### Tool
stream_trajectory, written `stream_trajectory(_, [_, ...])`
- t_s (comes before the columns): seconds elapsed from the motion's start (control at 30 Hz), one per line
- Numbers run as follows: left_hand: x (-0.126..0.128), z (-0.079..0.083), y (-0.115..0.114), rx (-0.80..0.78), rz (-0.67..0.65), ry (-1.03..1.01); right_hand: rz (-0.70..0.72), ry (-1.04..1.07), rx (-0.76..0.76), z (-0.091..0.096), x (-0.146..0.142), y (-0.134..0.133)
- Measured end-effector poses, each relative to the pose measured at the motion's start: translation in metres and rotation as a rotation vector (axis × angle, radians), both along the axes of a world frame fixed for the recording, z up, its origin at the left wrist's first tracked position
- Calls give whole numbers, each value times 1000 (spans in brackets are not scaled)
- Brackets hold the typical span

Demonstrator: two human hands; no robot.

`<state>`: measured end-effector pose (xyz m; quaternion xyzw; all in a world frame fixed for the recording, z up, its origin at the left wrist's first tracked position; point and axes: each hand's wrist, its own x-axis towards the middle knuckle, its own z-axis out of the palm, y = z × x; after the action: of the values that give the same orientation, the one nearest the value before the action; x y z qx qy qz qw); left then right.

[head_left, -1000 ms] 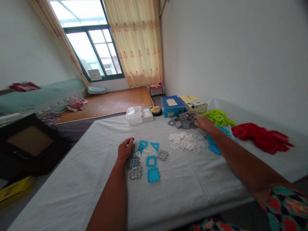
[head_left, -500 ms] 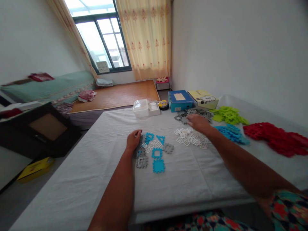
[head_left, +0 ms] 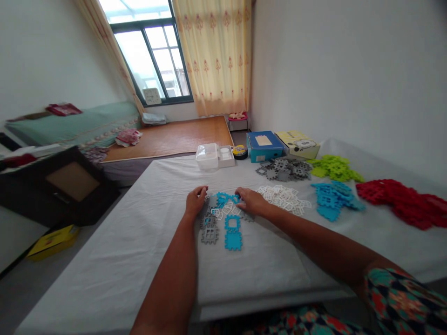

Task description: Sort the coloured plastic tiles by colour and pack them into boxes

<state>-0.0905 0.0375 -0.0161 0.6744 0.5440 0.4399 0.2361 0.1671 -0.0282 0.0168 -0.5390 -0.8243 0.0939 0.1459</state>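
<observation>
1. Left hand (head_left: 196, 200): loosely curled at far end of grey tiles (head_left: 210, 234), perhaps for steadying them; cannot tell whether gripping.
2. Right hand (head_left: 249, 201): bent, reaching to blue tiles (head_left: 233, 240) between both hands; cannot tell whether pinching any.
3. Also between hands: white tiles (head_left: 227, 208), probably laid flat for easy seeing.
4. Beyond and rightward of right hand, on tabletop (head_left: 265, 274): white heap (head_left: 281, 197), grey heap (head_left: 284, 170), blue heap (head_left: 328, 197), seemingly separated by colour for easy finding.

I am looking into a home, likely a bedroom: a bed (head_left: 185, 137) is lying at eleven o'clock, a clock (head_left: 152, 96) is standing beyond, and a curtain (head_left: 217, 70) is hanging at twelve.
</observation>
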Motion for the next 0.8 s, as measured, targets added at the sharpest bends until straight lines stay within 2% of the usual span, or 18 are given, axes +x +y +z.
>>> stream_trajectory(0.1, [-3,-1,1,6,8,24,12,126,-4,9,12,-6])
stream_trajectory(0.2, [-5,1,0,-3,19,31,-52,180,51,24,49,-16])
stream_trajectory(0.27, [-6,3,0,-10,27,47,-159,205,90,33,91,-27])
stream_trajectory(0.37, [-5,5,0,-19,22,71,-353,246,140,37,169,-50])
stream_trajectory(0.47, [-5,5,1,-19,10,90,-539,243,159,29,244,-80])
stream_trajectory(0.57, [-6,4,3,-20,9,104,-607,208,149,16,291,-105])
stream_trajectory(0.67, [-5,3,4,-23,15,102,-688,134,247,12,298,-114])
stream_trajectory(0.73, [-1,2,2,-23,13,85,-742,104,355,15,278,-109])
stream_trajectory(0.8, [5,2,-1,-27,-9,53,-673,134,385,20,240,-98])
